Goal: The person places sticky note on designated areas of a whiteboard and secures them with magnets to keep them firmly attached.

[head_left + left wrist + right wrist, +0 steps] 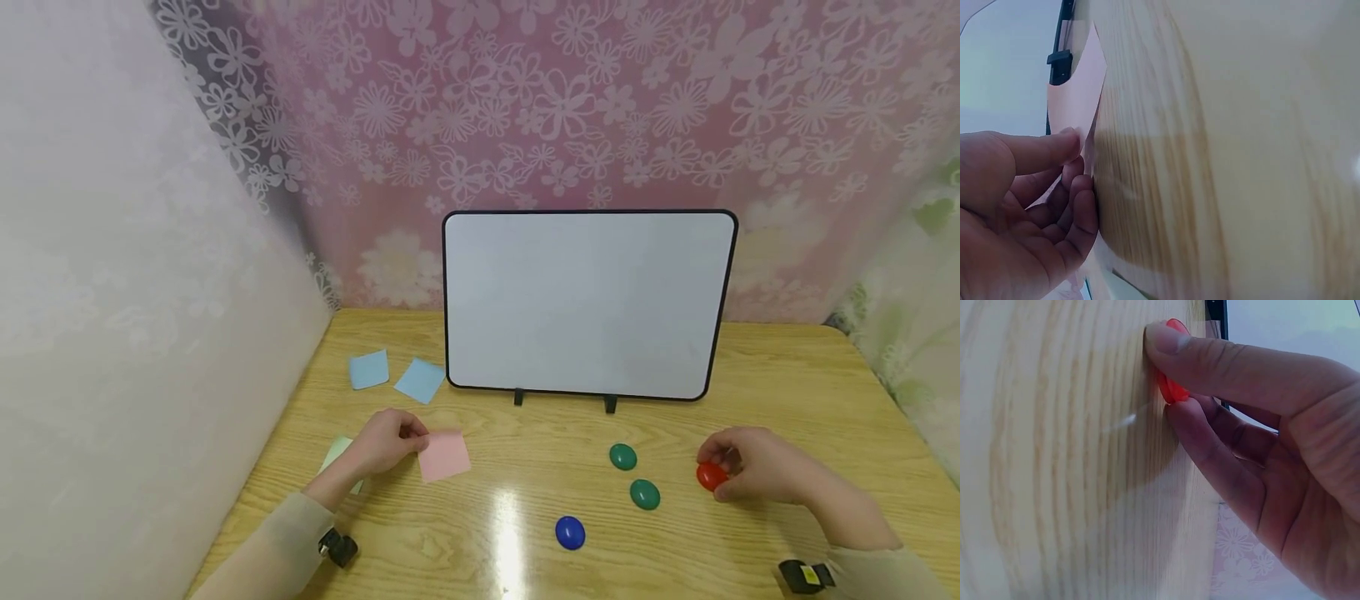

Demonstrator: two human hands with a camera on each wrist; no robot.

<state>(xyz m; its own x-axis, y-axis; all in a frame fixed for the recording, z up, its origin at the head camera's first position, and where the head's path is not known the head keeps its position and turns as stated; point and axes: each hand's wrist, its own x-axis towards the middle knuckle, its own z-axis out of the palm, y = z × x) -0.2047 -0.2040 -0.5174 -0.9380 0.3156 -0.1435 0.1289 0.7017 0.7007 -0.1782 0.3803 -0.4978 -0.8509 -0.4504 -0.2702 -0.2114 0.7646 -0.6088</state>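
Note:
A square pink sticky note (444, 457) is pinched at its left edge between the thumb and fingers of my left hand (386, 442). In the left wrist view the pink note (1082, 87) curves up from the wooden table. On the right side, my right hand (765, 467) pinches a round red magnet (711, 476) between thumb and fingers. The right wrist view has the red magnet (1175, 390) right at the tabletop, partly hidden by the thumb. Beneath my left wrist lies a light green sticky note (337, 452), partly covered.
A whiteboard (588, 304) with a black frame stands at the back on small black feet. Two blue sticky notes (369, 370) lie left of it. Two green magnets (623, 457) and a blue magnet (570, 532) rest on the wooden table (405, 558) between my hands.

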